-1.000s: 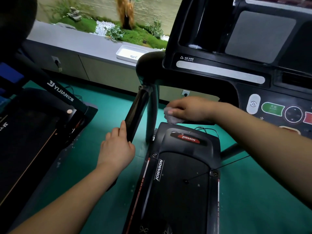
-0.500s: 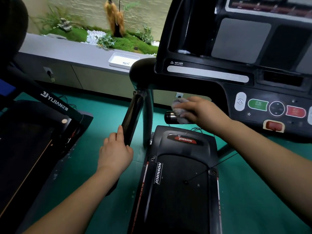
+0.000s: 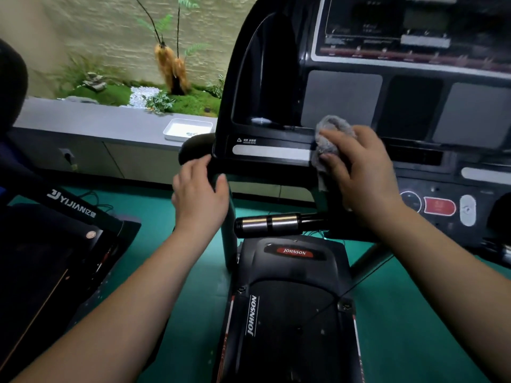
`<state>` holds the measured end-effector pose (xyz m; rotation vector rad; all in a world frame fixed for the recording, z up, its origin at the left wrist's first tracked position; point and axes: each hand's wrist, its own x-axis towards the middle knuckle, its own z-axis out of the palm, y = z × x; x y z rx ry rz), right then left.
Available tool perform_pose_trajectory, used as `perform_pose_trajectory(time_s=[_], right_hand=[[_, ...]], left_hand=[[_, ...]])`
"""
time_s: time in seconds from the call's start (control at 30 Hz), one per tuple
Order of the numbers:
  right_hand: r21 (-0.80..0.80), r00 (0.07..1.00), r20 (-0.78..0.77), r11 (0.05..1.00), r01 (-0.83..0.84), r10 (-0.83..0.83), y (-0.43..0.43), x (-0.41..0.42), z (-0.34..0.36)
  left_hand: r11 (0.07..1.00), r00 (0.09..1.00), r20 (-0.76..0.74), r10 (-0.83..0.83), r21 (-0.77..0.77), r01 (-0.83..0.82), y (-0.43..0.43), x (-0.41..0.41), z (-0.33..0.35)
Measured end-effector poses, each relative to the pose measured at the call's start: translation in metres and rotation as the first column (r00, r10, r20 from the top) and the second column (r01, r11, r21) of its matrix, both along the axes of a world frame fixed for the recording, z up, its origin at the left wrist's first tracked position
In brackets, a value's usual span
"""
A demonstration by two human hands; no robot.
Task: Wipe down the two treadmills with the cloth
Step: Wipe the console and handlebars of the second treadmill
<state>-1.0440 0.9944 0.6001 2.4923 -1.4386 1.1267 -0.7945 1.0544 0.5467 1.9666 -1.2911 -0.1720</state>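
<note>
**A:** What surrounds the hands, starting at the left?

**B:** Well left of the left hand (image 3: 200, 189) stands the Yijian treadmill (image 3: 41, 258). It is black, and its slanted upright carries the brand name. A green floor (image 3: 414, 327) runs under both arms. Beyond the left hand a grey ledge (image 3: 96, 123) crosses the room, with a white tray (image 3: 188, 128) on it just past the fingers. Behind the ledge is a moss garden (image 3: 110, 92) against a pale wall (image 3: 83, 29).

**A:** And the hands themselves?

**B:** They are apart. The left hand curls round the black handrail (image 3: 196, 147) at the console's left corner. The right hand (image 3: 362, 172) grips a bunched grey cloth (image 3: 329, 134) and presses it on the console (image 3: 345, 103), at the right end of a silver strip (image 3: 271, 152).

**A:** Which way does the machine lie?

**B:** The Johnson treadmill (image 3: 287, 313) has its long axis running straight away from the person, between the two forearms. Its motor cover (image 3: 293, 266), with a red badge, is the far end, below the hands. The console rises above that, facing the person. A chrome pulse grip (image 3: 268, 223) lies crosswise below and between the hands, its free end pointing left. The cloth is a wad with no clear long axis, and a flap of it hangs down under the fingers. A red button (image 3: 439, 207) sits on the console just right of the right wrist.
</note>
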Motion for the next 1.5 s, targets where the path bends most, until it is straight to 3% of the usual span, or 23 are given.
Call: perform_pose_trajectory(time_s=[0.1,0.3,0.5,0.67,0.97,1.17,1.5], right_hand=[[-0.069,0.978,-0.176,0.992,0.102,-0.113,-0.03,-0.013,-0.007],[-0.064,0.935,-0.355,0.998,-0.023,-0.001,-0.056,0.012,-0.009],[-0.046,0.926,-0.356,0.988,-0.149,0.123,-0.068,0.08,-0.002],[-0.096,0.925,-0.375,0.99,-0.104,0.061,-0.073,0.095,-0.004],[-0.026,0.949,-0.302,0.996,0.083,-0.087,-0.07,0.011,0.012],[-0.022,0.981,-0.084,0.985,0.174,-0.175,-0.064,-0.042,0.006],[0.013,0.946,-0.323,1.0,-0.025,0.027,-0.074,0.077,0.003]], left_hand=[[0.998,0.998,0.015,0.057,-0.018,-0.056,-0.041,0.0,0.011],[0.996,0.993,0.08,0.086,0.028,-0.089,-0.077,0.004,0.0],[0.991,0.976,0.172,0.136,-0.002,-0.137,-0.078,0.005,-0.01],[0.991,0.964,0.233,0.13,-0.006,-0.132,-0.076,0.008,-0.011],[0.997,0.957,0.279,0.08,-0.012,-0.08,-0.075,0.017,-0.013],[0.997,0.965,0.253,0.074,-0.041,-0.066,-0.078,0.014,-0.014],[0.995,0.967,0.24,0.09,-0.054,-0.079,-0.079,0.013,-0.015]])
